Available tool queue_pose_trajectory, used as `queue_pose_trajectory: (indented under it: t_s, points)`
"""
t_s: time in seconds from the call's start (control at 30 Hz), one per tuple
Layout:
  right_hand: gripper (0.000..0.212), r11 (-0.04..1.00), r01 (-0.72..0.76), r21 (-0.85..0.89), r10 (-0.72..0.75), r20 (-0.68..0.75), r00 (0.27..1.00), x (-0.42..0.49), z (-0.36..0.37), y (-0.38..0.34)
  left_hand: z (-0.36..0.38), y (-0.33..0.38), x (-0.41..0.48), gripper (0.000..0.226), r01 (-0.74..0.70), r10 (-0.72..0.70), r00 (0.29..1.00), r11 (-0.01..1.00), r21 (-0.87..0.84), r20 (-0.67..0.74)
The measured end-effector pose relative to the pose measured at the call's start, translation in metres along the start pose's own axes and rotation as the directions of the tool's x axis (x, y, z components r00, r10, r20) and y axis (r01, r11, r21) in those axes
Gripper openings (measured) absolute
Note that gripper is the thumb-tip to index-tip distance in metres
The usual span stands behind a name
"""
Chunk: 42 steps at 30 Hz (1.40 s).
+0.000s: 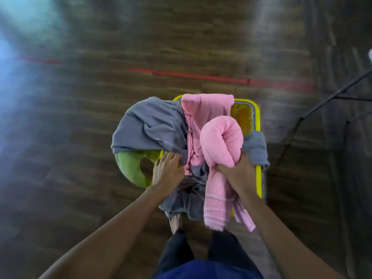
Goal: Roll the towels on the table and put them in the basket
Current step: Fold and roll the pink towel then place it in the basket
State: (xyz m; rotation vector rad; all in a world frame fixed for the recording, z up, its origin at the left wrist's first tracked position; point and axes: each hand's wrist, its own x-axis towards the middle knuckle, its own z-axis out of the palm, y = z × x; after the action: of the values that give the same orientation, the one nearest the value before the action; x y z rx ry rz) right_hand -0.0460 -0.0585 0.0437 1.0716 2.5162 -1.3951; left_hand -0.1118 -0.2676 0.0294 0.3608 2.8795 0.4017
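A yellow basket point(258, 121) stands on the floor below me, stuffed with cloth. A grey cloth point(151, 125) spills over its left rim, and a flat pink cloth point(203, 109) lies across the middle. My right hand point(235, 174) grips a thick pink towel point(221, 141), bent double, with its loose end hanging over the near rim. My left hand point(167, 170) holds the grey cloth at the basket's near left edge. A second grey piece point(256, 148) drapes over the right rim.
A green U-shaped cushion point(130, 168) lies against the basket's left side. Dark wood floor surrounds it, crossed by a red tape line point(201, 76). Thin black stand legs point(322, 103) reach in from the right. My bare foot point(175, 222) shows under the basket.
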Motion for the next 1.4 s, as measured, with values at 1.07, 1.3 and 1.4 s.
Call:
queue_pose_trajectory:
  t_s: [1.07, 1.3, 1.4]
  points:
    - [0.103, 0.601, 0.592, -0.537, -0.256, 0.573, 0.779, 0.143, 0.100, 0.057, 0.104, -0.092, 0.065, 0.073, -0.208, 0.218, 0.971, 0.972, 0.105, -0.095]
    - [0.100, 0.503, 0.652, -0.567, -0.241, 0.632, 0.736, 0.139, 0.127, 0.088, 0.109, -0.092, 0.067, 0.069, -0.202, 0.211, 0.972, 0.975, 0.094, -0.103]
    - [0.098, 0.525, 0.635, -0.567, -0.174, 0.659, 0.732, 0.149, 0.139, 0.099, 0.111, -0.093, 0.066, 0.071, -0.192, 0.204, 0.974, 0.975, 0.115, -0.095]
